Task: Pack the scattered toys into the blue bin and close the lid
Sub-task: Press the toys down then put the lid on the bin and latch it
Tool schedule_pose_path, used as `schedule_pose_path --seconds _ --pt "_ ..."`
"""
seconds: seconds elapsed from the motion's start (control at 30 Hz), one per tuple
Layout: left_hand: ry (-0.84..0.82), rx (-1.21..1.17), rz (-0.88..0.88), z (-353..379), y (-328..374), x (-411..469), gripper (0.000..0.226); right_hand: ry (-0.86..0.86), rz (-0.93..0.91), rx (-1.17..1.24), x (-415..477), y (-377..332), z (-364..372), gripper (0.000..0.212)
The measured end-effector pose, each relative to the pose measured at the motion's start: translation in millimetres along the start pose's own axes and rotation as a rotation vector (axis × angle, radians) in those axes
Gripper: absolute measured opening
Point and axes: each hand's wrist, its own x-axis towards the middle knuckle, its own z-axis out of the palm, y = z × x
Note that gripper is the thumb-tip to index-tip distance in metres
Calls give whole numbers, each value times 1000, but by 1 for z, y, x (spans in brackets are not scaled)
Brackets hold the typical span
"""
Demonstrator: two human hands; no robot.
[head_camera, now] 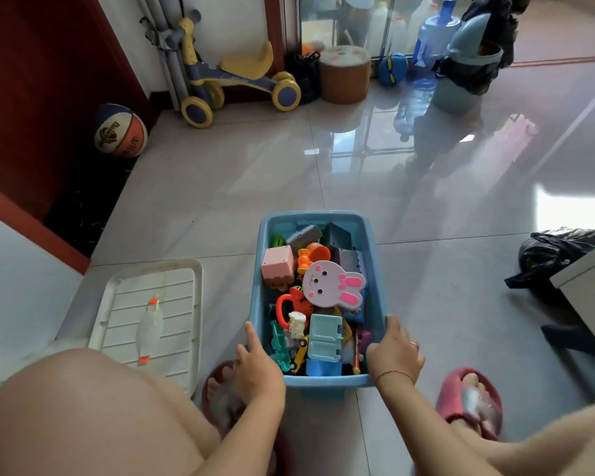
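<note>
The blue bin point(256, 269) stands open on the tiled floor in front of me, full of several toys: a pink rabbit-shaped board point(332, 282), a pink cube point(277, 266), a teal panel point(325, 337) and small vehicles. My left hand point(256, 364) grips the bin's near left corner. Over the near right corner my right hand point(394, 352) holds the rim. The white lid point(152, 317) lies flat on the floor to the left of the bin, underside up.
My knees and red slippers point(469, 400) flank the bin. A basketball point(121, 130), a yellow ride-on scooter point(234, 77), a round stool point(345, 73) and water jugs line the far wall. A black bag point(557, 252) and a white cabinet corner point(584, 280) sit at right.
</note>
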Motion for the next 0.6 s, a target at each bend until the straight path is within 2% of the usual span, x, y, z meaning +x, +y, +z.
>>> schedule_pose_path --seconds 0.07,0.13,0.23,0.3,0.4,0.5,0.6 --pt "5 45 -82 -3 -8 -14 80 85 -43 14 -6 -5 2 42" --pt "59 50 -110 -6 -10 -18 75 118 -218 6 -7 -17 7 44" --pt "155 15 130 -11 6 0 64 100 -535 -125 -1 -43 16 55" --pt "169 40 335 -14 27 21 58 -3 -617 -254 7 -54 21 65" --pt "172 144 510 -10 44 56 60 -155 -509 -285 17 -53 31 74" --pt "135 229 582 -3 50 92 60 -164 -357 -266 20 -64 38 76" --pt "154 145 675 -9 63 117 56 -124 -264 -258 33 -92 41 79"
